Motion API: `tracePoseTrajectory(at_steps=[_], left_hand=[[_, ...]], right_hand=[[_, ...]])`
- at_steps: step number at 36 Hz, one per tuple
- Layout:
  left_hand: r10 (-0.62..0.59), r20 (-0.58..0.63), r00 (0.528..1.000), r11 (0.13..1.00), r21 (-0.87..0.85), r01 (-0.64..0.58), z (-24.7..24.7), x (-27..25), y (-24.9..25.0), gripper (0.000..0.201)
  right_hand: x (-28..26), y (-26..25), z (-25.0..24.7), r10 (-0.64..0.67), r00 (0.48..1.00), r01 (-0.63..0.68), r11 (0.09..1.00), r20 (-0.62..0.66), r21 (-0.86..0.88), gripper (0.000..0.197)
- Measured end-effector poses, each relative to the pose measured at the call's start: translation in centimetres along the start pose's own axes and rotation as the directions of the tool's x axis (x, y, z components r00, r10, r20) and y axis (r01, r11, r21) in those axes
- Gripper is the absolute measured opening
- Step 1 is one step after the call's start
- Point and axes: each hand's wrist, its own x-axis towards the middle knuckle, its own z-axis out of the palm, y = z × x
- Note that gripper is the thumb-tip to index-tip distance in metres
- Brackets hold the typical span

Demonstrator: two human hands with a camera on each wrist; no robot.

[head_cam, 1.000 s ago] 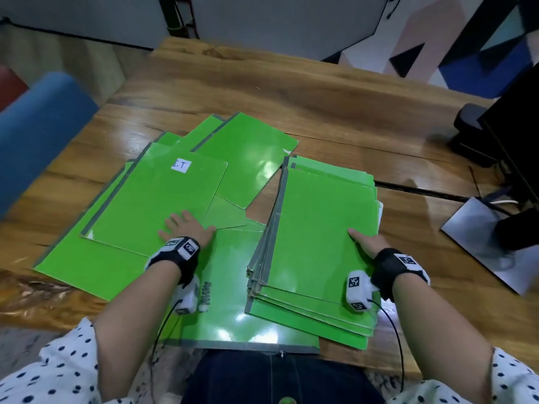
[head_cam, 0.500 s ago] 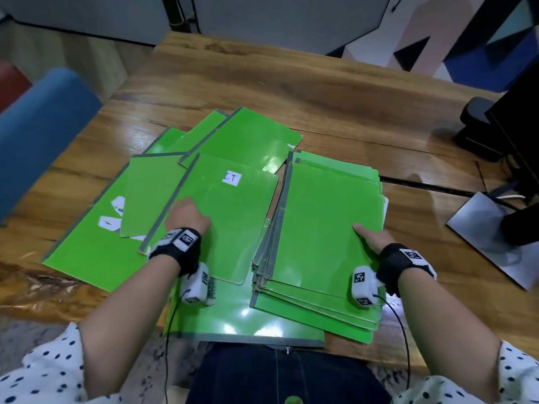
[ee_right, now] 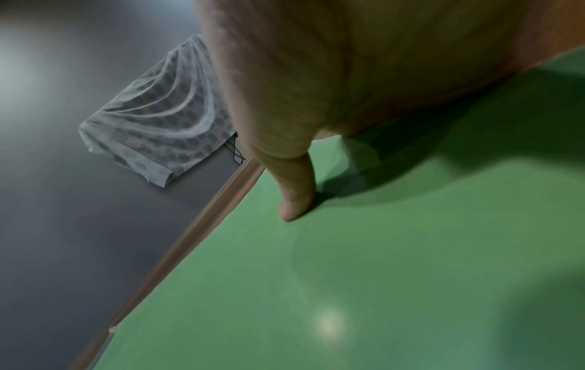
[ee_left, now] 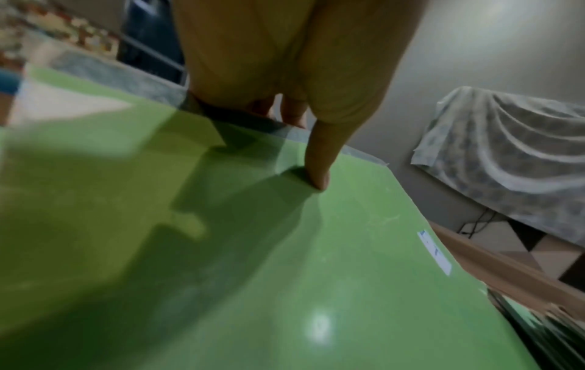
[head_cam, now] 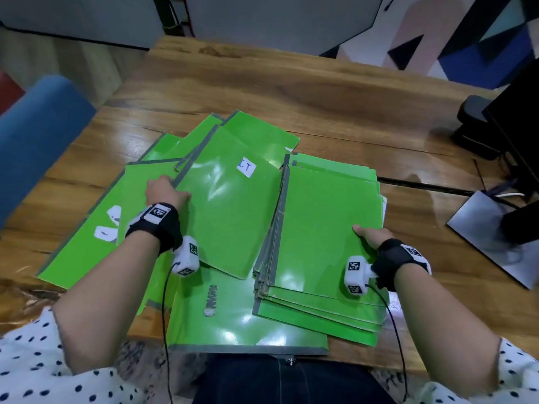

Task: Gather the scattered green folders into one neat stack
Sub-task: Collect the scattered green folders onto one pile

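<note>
A stack of green folders [head_cam: 329,223] lies on the right of the wooden table [head_cam: 291,91]. My right hand [head_cam: 369,236] holds its right edge, thumb [ee_right: 296,197] on the top folder [ee_right: 411,275], fingers hidden over the edge. My left hand [head_cam: 167,189] pinches the grey left edge of a folder labelled "I.T" [head_cam: 230,217], thumb [ee_left: 316,172] on top and fingers curled beneath. That folder [ee_left: 316,275] lies tilted just left of the stack. More green folders lie spread to the left [head_cam: 87,237], at the back [head_cam: 256,135] and at the near edge [head_cam: 233,322].
A blue chair back [head_cam: 35,126] stands off the table's left side. On the right are a monitor's grey base plate [head_cam: 481,237] and a black device [head_cam: 472,123], with a cable on the table. The far part of the table is bare wood.
My left hand has dragged the "I.T" folder rightward, close to the stack, and shifted from pressing on it to pinching its left edge. My right hand has stayed on the stack.
</note>
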Motion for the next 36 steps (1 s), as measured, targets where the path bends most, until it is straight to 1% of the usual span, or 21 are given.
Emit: tracePoseTrajectory(at_steps=[2,4,8,10,15,17,20,23,28,31,33,34,36], left_hand=[[0.040,0.004,0.999,0.997,0.066,-0.040,-0.9,1.5,1.4,0.044],[0.062,0.033,0.998,0.991,0.121,-0.065,-1.5,3.0,2.9,0.043],[0.080,0.067,0.995,0.975,0.204,-0.092,-1.2,6.0,5.4,0.043],[0.090,0.090,0.992,0.974,0.201,-0.106,-0.4,7.3,6.0,0.044],[0.070,0.178,0.982,0.988,0.120,-0.092,1.2,9.9,5.4,0.059],[0.067,0.186,0.980,0.992,0.090,-0.085,1.7,10.4,4.8,0.061],[0.080,0.170,0.982,0.995,0.037,-0.087,2.0,10.3,4.2,0.058],[0.086,0.178,0.980,0.996,-0.006,-0.086,1.7,9.7,4.1,0.055],[0.098,0.181,0.979,0.995,-0.041,-0.092,-0.3,7.4,4.8,0.044],[0.148,0.153,0.977,0.988,0.026,-0.154,-2.5,5.3,6.5,0.042],[0.203,0.108,0.973,0.976,0.062,-0.210,-3.9,3.8,7.9,0.049],[0.238,0.084,0.968,0.966,0.085,-0.244,-4.6,3.0,8.7,0.050],[0.318,0.032,0.948,0.936,0.149,-0.319,-6.0,1.3,10.3,0.046]], right_hand=[[-0.1,-0.1,0.0,0.019,1.000,-0.019,0.999,0.002,0.030,0.082],[-0.7,-0.6,-0.1,0.031,0.999,-0.032,0.998,0.017,0.057,0.080],[-0.1,-2.1,-0.7,0.001,1.000,-0.002,0.999,0.016,0.042,0.075],[0.5,-2.6,-0.9,-0.007,1.000,0.007,1.000,0.012,0.018,0.072],[1.7,-2.6,-1.2,0.014,0.999,-0.015,1.000,0.038,0.017,0.066],[2.0,-2.3,-1.2,0.010,1.000,-0.010,1.000,0.025,0.010,0.068],[2.0,-2.0,-1.0,0.000,1.000,0.000,1.000,0.007,0.001,0.075],[1.3,-2.2,-1.0,-0.007,1.000,0.007,1.000,-0.001,0.020,0.078],[-0.5,-1.8,-0.6,-0.036,0.997,0.038,0.999,-0.070,0.025,0.081],[-1.8,-1.3,-0.5,-0.052,0.994,0.054,0.998,-0.098,0.022,0.086],[-2.5,-1.1,-0.5,-0.057,0.995,0.062,0.996,-0.087,0.057,0.086],[-2.8,-1.1,-0.5,-0.059,0.995,0.065,0.995,-0.080,0.080,0.086],[-3.4,-1.1,-0.7,-0.060,0.996,0.068,0.992,-0.070,0.108,0.082]])
